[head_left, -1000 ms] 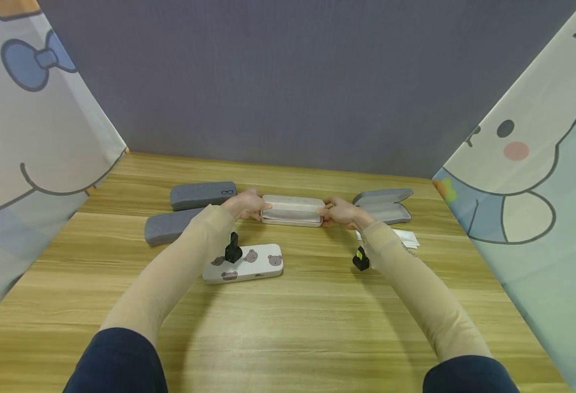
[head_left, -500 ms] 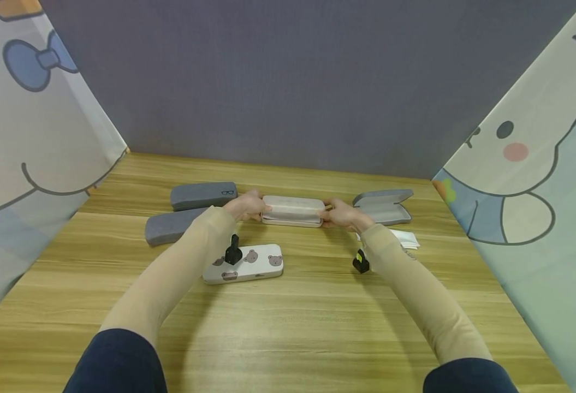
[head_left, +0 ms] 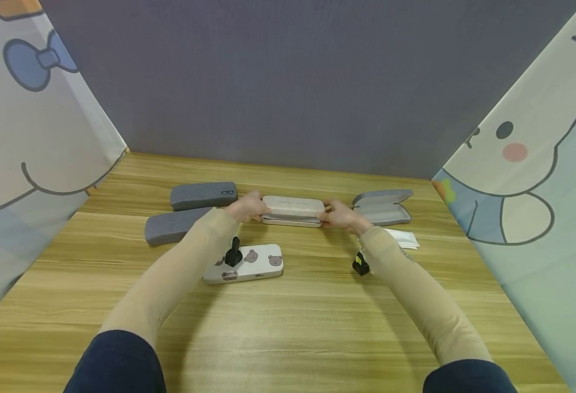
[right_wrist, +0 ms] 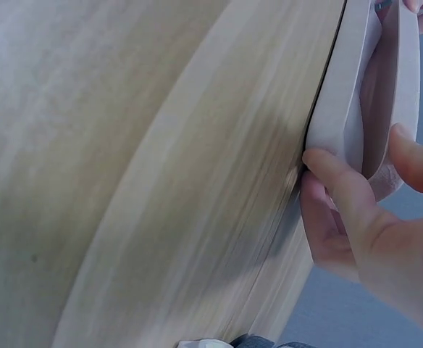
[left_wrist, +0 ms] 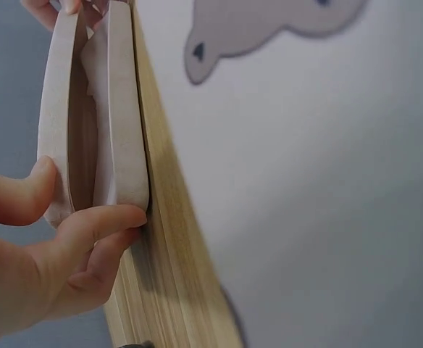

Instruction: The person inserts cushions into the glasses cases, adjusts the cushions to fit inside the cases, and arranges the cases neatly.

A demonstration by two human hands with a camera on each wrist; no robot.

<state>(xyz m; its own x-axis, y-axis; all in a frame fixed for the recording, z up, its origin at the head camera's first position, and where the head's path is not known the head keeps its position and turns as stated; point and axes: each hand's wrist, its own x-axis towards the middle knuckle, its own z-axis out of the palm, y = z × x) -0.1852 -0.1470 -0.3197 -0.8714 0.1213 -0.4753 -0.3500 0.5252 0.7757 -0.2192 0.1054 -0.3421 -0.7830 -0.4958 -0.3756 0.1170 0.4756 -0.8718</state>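
Observation:
A pale glasses case (head_left: 294, 206) lies on the wooden table with its lid partly lowered. My left hand (head_left: 249, 206) grips its left end; in the left wrist view the thumb presses the lid (left_wrist: 54, 123) while the fingers hold the base (left_wrist: 127, 116). At the other end my right hand (head_left: 339, 214) grips the case the same way, thumb on the lid and fingers at the base's corner. Through the narrow gap between lid and base, a white cloth (right_wrist: 353, 130) shows inside.
Two grey glasses cases (head_left: 203, 195) lie at the left, both closed. A white case with bear prints (head_left: 263, 262) is nearer, partly behind the left wrist camera. An open grey case (head_left: 383, 207) stands at the right, by a folded white cloth (head_left: 404, 239). A grey partition (head_left: 288, 82) rises behind.
The pale case's lid has swung down toward the base, so its outer top now shows and the opening is narrower. Both hands have stayed at the case's ends.

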